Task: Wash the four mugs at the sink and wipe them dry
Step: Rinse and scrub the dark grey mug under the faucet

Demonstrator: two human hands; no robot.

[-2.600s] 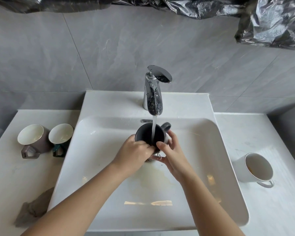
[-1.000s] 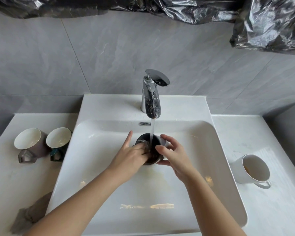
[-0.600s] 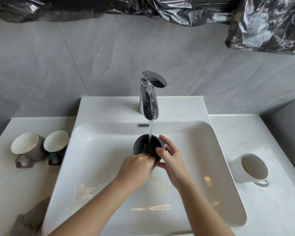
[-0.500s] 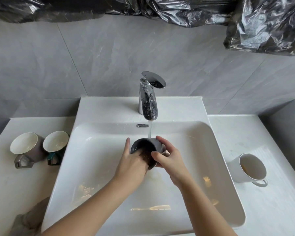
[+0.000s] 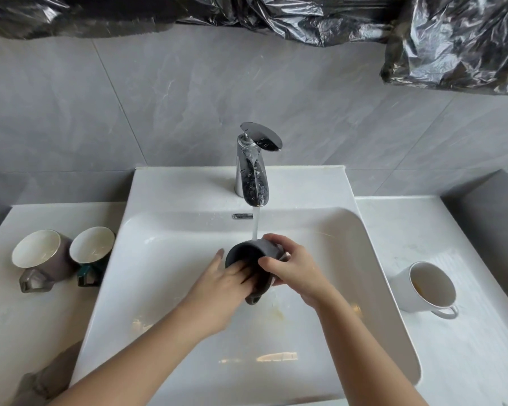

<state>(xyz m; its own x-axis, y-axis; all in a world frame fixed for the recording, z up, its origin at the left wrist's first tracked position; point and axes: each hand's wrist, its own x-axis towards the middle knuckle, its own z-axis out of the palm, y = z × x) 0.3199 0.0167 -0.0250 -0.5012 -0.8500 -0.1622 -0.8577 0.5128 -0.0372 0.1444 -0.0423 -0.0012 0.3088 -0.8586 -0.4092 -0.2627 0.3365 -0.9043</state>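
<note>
head view, single frame.

dark grey mug (image 5: 257,253): held in the air over the middle of the sink (image 5: 170,259), above its floor. it is matt charcoal outside and dark inside. it is tipped hard over, with the mouth facing you and slightly left and the handle hanging down beneath the body. the water stream (image 5: 255,227) from the faucet (image 5: 251,171) at the sink's back edge lands on the mug's upper outer wall.

your right hand (image 5: 294,268): wrapped round the mug's body, fingers curled over the top and thumb pressed on the near side by the rim. this hand carries the mug.

your left hand (image 5: 217,288): fingers extended and pushed into the mug's mouth, touching the inner wall. the thumb stands up outside the rim. it grips nothing.

other mugs: a brown-grey mug (image 5: 41,256) and a green mug (image 5: 91,250) stand just beside each other on the counter left of the sink, both pale inside, with angular handles pointing toward you. a white mug (image 5: 423,285) stands on the counter right of the sink, with a yellowish-brown stain inside.

sink floor: faint yellowish tint below the held mug.

a crumpled brownish cloth (image 5: 47,379) lies at the sink's near-left corner. black plastic sheeting (image 5: 452,39) hangs on the wall above the sink.
</note>
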